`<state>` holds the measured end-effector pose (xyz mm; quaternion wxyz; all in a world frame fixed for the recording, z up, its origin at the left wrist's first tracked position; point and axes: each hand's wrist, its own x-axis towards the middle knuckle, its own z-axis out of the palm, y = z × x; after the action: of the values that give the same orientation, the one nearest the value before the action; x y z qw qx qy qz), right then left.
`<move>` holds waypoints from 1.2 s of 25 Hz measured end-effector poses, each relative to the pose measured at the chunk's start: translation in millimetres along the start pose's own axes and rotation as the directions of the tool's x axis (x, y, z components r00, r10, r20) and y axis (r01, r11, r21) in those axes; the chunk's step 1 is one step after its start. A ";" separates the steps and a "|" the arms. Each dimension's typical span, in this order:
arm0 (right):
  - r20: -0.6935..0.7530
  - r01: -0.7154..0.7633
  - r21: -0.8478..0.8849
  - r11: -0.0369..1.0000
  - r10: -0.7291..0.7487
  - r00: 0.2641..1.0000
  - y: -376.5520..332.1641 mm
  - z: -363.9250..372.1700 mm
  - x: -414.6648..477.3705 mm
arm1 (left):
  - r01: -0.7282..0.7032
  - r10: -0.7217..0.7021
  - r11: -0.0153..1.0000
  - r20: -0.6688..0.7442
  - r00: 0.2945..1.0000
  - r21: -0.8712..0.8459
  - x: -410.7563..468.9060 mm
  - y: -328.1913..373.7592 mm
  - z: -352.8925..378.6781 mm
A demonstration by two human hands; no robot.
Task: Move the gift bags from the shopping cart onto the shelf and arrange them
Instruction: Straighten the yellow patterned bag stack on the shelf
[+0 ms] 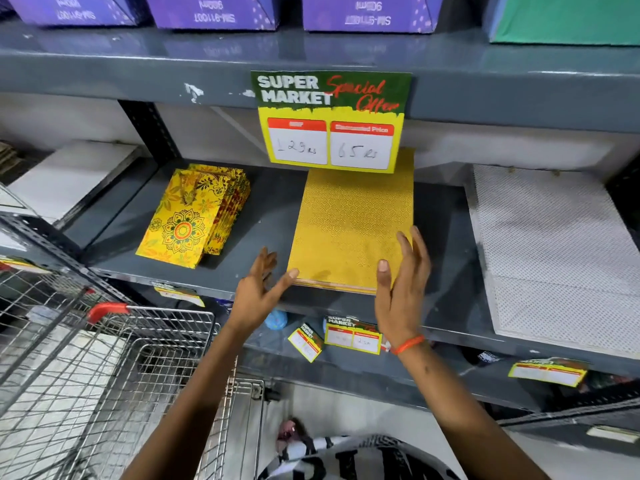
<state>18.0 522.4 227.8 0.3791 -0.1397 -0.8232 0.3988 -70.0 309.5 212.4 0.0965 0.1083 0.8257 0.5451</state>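
A flat stack of gold patterned gift bags point(349, 226) lies on the grey shelf point(273, 209), its near edge at the shelf's front lip. My left hand point(258, 289) is spread at the stack's near left corner, thumb tip touching that corner. At the near right corner my right hand point(403, 282) rests with fingers apart, touching the stack's right edge. Neither hand grips anything. Left of the gold stack lies a fanned pile of yellow floral gift bags point(194, 220). The wire shopping cart point(104, 368) stands at the lower left; no gift bags show in it.
A yellow and green price sign point(332, 123) hangs from the upper shelf edge over the gold stack's far end. White dotted bags point(554, 251) lie flat at the shelf's right. Purple boxes point(211, 10) sit on the shelf above. Small price tags point(353, 336) hang below.
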 end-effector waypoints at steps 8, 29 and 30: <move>0.180 0.064 0.162 0.985 -0.093 0.979 -100.9 137.3 2.2 | -0.141 0.101 0.986 -0.365 0.926 -0.086 22.9 -1.9 -111.3; 0.649 0.051 -0.045 0.998 -0.009 0.761 -108.6 265.2 -6.8 | -0.004 0.044 0.880 -0.071 0.997 0.475 95.9 -90.1 -247.7; 0.653 0.048 -0.045 0.998 -0.007 0.757 -108.7 265.4 -3.8 | -0.018 0.050 0.875 -0.054 0.997 0.483 98.3 -88.5 -248.2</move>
<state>-166.8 304.4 204.1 0.0702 0.0089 -0.9169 0.3927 -239.6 85.3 222.9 0.0301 0.1257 0.9361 0.3270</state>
